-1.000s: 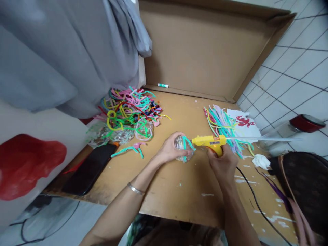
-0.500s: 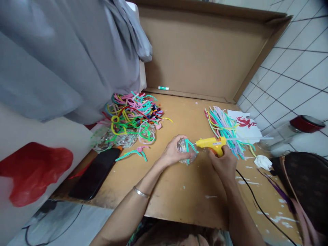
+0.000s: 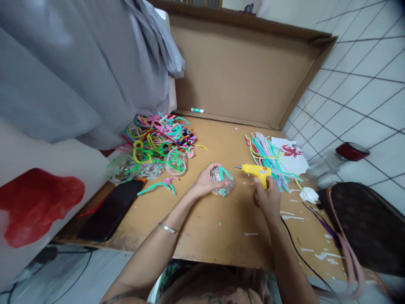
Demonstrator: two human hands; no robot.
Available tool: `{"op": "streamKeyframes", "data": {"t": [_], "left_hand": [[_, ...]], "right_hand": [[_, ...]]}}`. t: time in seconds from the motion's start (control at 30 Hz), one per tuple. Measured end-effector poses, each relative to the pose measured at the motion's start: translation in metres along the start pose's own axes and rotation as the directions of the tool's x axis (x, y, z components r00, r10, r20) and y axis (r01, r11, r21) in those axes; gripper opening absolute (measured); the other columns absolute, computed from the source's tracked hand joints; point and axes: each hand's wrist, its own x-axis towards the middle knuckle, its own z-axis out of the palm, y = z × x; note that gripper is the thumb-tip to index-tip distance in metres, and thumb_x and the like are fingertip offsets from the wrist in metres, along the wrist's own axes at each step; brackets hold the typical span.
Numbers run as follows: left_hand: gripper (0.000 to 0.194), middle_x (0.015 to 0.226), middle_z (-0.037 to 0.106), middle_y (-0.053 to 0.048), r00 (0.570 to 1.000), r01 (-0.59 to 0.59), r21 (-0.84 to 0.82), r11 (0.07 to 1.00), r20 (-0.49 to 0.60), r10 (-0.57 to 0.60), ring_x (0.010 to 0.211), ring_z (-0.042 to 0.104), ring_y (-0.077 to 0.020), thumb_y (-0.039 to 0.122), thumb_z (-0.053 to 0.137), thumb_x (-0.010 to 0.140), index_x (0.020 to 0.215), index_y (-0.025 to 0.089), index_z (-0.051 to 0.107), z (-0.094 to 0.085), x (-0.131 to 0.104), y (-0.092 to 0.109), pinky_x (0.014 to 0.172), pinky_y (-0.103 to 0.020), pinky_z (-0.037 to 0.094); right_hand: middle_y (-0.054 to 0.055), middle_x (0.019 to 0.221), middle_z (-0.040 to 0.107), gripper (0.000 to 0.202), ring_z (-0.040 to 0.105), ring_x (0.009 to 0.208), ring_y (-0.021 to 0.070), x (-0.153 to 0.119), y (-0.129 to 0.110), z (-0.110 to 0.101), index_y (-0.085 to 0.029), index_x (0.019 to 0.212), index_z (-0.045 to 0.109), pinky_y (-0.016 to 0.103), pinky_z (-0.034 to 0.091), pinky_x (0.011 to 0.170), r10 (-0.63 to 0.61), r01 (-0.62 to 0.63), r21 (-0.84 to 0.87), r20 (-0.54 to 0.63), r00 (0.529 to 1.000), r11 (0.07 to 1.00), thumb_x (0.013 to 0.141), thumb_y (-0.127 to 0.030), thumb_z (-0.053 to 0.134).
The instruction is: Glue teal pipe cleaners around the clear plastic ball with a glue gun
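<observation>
My left hand (image 3: 209, 180) is closed round a clear, rounded plastic piece (image 3: 228, 185) with turquoise pipe cleaner (image 3: 225, 172) along its surface. In my right hand (image 3: 266, 195) is a yellow hot glue gun (image 3: 257, 170), gripped by its handle. Its metal nozzle points left toward the clear piece, with a small gap between them. A black cord runs down from the right hand. Left of my left hand lie short turquoise pipe cleaners with a pink one (image 3: 161, 185).
A heap of coloured pipe cleaners (image 3: 158, 135) sits at the back left, above a black phone (image 3: 110, 211). Straight pipe cleaners (image 3: 268, 156) lie at right near a red-lidded bottle (image 3: 335, 162), crumpled tissue (image 3: 309, 195) and brown bag (image 3: 363, 223). A cardboard panel (image 3: 228, 71) stands behind.
The glue gun's nozzle has drawn away from the clear piece, opening a gap. The whole view has shifted slightly. Both hands keep their holds.
</observation>
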Motion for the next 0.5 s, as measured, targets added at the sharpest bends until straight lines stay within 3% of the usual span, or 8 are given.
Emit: {"op": "streamKeyframes", "data": {"t": [0.1, 0.23, 0.5], "left_hand": [[0.062, 0.092, 0.058, 0.001, 1.000, 0.003, -0.030, 1.000, -0.002, -0.003, 0.081, 0.056, -0.0138, 0.032, 0.079, 0.056, 0.110, 0.017, 0.054, -0.001, 0.001, -0.001, 0.077, -0.024, 0.045], [0.063, 0.090, 0.060, 0.000, 1.000, 0.004, -0.045, 0.999, 0.006, -0.004, 0.080, 0.057, -0.0148, 0.031, 0.079, 0.053, 0.108, 0.016, 0.053, 0.001, 0.000, 0.002, 0.077, -0.026, 0.048], [0.059, 0.094, 0.061, -0.001, 0.999, -0.037, -0.012, 0.999, -0.026, 0.036, 0.085, 0.057, -0.0168, 0.031, 0.076, 0.053, 0.106, 0.017, 0.054, 0.004, -0.003, 0.004, 0.080, -0.028, 0.048]], "right_hand": [[0.004, 0.076, 0.054, 0.041, 0.048, 0.070, 0.0187, -0.011, 0.027, -0.006, -0.019, 0.090, 0.053, 0.033, 0.040, 0.068, -0.016, 0.013, -0.079, -0.037, 0.999, 0.997, 0.081, -0.057, 0.040], [0.011, 0.083, 0.056, 0.039, 0.049, 0.080, 0.0238, -0.026, 0.060, -0.012, -0.017, 0.088, 0.054, 0.039, 0.042, 0.075, -0.005, -0.001, -0.167, -0.038, 0.999, 0.986, 0.081, -0.053, 0.038], [0.014, 0.087, 0.056, 0.031, 0.050, 0.088, 0.0282, -0.027, 0.078, -0.005, -0.016, 0.092, 0.056, 0.045, 0.044, 0.081, -0.051, 0.038, -0.102, -0.133, 0.990, 0.994, 0.075, -0.038, 0.041]]}}
